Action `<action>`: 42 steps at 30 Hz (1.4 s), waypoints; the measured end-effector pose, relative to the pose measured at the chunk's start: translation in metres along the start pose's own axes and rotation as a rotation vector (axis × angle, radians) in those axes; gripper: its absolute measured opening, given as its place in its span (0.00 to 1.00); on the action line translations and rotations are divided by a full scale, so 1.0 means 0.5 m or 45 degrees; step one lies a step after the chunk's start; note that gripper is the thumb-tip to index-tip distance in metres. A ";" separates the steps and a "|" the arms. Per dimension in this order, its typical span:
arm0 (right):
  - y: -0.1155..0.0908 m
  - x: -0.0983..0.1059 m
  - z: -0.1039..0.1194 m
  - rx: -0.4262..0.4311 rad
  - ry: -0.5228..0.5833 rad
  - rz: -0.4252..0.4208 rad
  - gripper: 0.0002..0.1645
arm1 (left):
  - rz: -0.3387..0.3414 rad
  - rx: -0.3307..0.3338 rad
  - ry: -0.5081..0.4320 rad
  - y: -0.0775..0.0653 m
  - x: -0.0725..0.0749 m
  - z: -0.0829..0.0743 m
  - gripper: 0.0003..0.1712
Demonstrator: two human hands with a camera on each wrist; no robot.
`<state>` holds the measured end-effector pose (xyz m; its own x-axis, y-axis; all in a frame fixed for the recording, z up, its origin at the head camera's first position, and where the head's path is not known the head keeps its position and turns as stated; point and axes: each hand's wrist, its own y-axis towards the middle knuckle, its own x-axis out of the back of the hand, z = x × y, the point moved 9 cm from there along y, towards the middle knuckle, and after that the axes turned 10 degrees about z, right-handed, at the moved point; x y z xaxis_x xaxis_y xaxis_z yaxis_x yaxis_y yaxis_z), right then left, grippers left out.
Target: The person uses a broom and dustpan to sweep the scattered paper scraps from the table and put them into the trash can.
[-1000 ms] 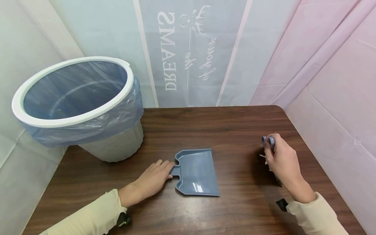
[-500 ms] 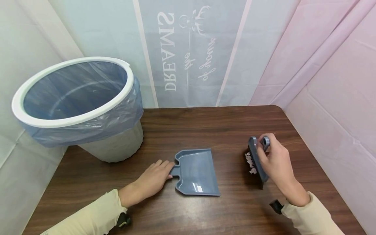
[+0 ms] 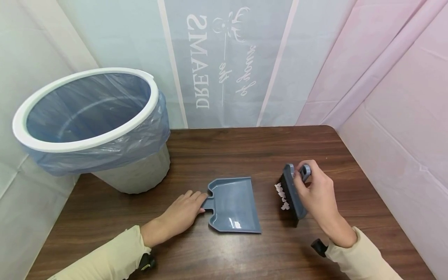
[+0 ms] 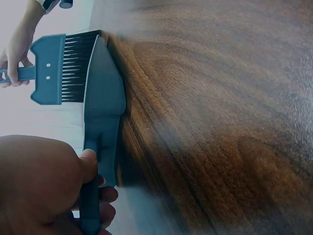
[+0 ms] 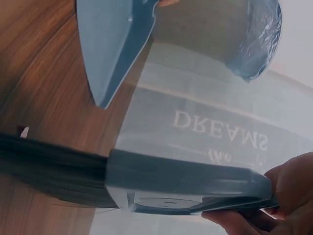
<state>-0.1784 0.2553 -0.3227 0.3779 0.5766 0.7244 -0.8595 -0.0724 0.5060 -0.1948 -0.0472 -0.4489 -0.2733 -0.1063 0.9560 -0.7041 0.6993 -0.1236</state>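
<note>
The right hand [image 3: 316, 194] grips the brush [image 3: 292, 192], pushing white scraps [image 3: 281, 196] across the table [image 3: 245, 151] toward the dustpan [image 3: 232, 204], whose handle the left hand [image 3: 182, 214] pinches. Next, I'd say: sweep them over its lip.

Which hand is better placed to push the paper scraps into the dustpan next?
Right, most likely. The right hand grips the brush, whose bristles sit against the white scraps beside the dustpan. The left hand only holds the dustpan's handle.

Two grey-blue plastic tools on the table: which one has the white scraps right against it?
The brush gripped by the right hand; white scraps sit at its bristles. The dustpan, held at its handle by the left hand, looks empty.
</note>
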 end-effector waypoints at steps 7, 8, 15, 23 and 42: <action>0.000 -0.006 0.015 0.006 0.055 0.001 0.13 | -0.008 0.004 -0.002 -0.001 0.001 0.001 0.22; 0.000 -0.005 0.017 0.005 0.063 -0.003 0.13 | -0.007 0.004 -0.002 -0.001 0.001 0.002 0.22; 0.015 0.015 0.028 0.079 0.121 -0.034 0.11 | -0.015 -0.004 0.010 -0.001 0.001 0.002 0.22; 0.038 -0.011 0.029 0.431 0.207 0.218 0.23 | -0.025 -0.013 0.012 -0.001 0.003 0.000 0.22; 0.013 -0.028 -0.014 0.706 0.481 0.508 0.09 | -0.033 -0.020 0.013 -0.002 0.003 -0.002 0.22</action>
<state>-0.1917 0.2523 -0.3329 -0.1518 0.6521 0.7427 -0.5703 -0.6716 0.4731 -0.1938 -0.0471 -0.4470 -0.2484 -0.1170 0.9616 -0.7002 0.7076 -0.0948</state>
